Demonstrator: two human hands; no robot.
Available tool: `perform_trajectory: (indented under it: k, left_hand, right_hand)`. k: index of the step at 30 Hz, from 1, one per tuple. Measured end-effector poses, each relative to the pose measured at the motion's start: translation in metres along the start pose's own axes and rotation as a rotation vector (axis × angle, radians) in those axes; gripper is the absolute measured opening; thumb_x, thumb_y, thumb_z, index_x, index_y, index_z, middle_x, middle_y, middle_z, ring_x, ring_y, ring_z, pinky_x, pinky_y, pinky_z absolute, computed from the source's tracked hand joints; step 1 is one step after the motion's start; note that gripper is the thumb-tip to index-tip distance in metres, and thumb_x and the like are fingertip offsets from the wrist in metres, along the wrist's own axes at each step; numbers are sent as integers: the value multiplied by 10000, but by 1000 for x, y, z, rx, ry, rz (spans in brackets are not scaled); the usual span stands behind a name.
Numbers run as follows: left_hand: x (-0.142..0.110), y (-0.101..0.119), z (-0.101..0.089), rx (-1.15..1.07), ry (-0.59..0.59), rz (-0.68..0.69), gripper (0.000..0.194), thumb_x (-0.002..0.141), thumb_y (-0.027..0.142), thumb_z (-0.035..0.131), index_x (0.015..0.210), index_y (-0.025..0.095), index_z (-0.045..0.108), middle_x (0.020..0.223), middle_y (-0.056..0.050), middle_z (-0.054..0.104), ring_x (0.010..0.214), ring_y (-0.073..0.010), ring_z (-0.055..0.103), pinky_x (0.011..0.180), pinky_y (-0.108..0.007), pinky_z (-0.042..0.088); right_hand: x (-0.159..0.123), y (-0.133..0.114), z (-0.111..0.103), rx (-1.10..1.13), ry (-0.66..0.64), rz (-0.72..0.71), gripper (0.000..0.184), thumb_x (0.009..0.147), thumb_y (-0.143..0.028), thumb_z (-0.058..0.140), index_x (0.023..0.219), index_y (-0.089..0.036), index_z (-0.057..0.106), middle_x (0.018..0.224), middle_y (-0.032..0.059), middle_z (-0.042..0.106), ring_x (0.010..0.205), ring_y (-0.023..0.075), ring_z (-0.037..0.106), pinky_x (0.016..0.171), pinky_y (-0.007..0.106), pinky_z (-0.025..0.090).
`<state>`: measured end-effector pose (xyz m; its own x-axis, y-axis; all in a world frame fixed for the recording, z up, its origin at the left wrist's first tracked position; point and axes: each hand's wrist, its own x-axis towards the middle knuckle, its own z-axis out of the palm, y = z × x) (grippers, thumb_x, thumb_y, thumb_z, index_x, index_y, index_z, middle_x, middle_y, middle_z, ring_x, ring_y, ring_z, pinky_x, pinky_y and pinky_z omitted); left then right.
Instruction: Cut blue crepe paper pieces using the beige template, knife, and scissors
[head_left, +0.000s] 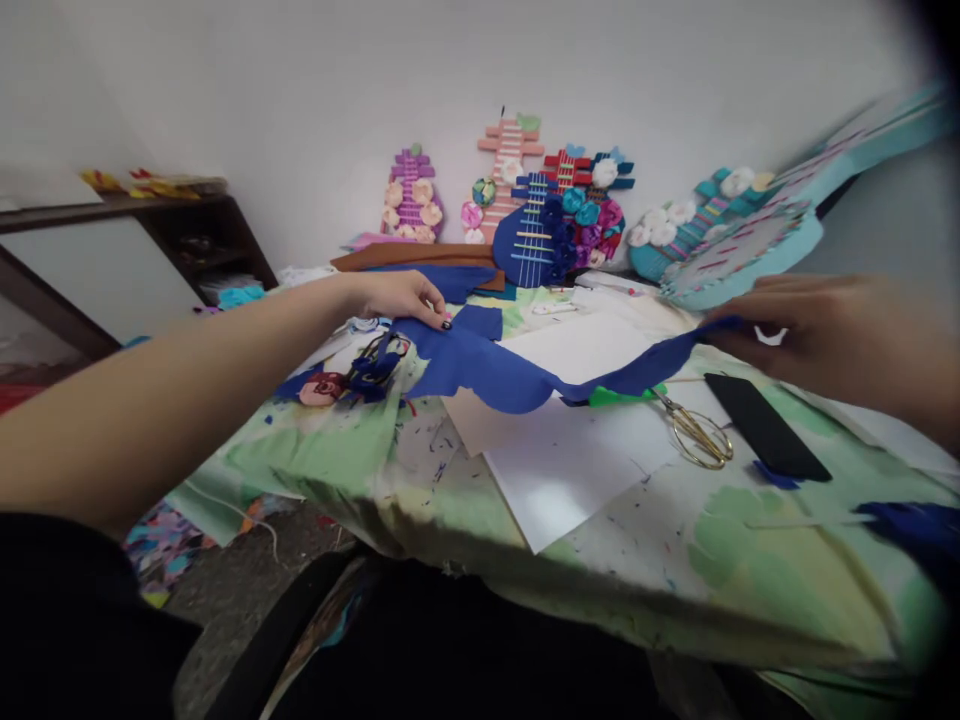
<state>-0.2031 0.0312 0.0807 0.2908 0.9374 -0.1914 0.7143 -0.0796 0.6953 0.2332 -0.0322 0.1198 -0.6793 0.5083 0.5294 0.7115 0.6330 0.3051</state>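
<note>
A long blue sheet of cloth or thin felt [502, 372] stretches across the table in front of me, with a curved lower edge and a narrow right end. My left hand [411, 298] presses and pinches its left part near the tabletop. Raised at the right, my right hand [814, 325] is closed on the narrow end, and its outline is a little blurred. Gold-handled scissors [697, 432] lie under and beside the blue sheet, close to a bright green piece [621, 396]. White paper [574, 480] shows below the sheet.
A black phone [765, 425] lies right of the scissors. Several guitar-shaped decorations with rosettes, including a blue one [531, 235], lean on the back wall. Brown sheets [420, 256] lie behind my left hand. A dark blue bundle [915, 535] sits at the right edge.
</note>
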Motion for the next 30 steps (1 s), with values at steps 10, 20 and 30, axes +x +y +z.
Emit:
perform_trajectory:
  k: [10,20,30]
  left_hand:
    - [-14,-29,-6,21,190,44,292,556,431,780,669,175,693,604,6,616,572,-140,525,559,-239,383]
    - [-1,-59,-30,130,313,38,223,469,384,788,533,192,692,466,22,575,507,-129,464,507,-229,291]
    - [-5,-23,-9,-244,318,78,470,432,461,868,758,161,710,707,-21,693,623,-158,590,596,-249,440]
  right_hand:
    - [45,0,44,53,60,280,170,820,-205,575,943,-153,679,762,79,745,667,222,673,662,302,424]
    - [40,-11,71,312,34,-7,200,849,-150,498,837,-165,697,745,75,690,749,214,595,694,294,429]
    - [70,32,67,-123,-6,44,281,896,-207,459,955,-126,722,728,110,657,698,217,578,659,300,365]
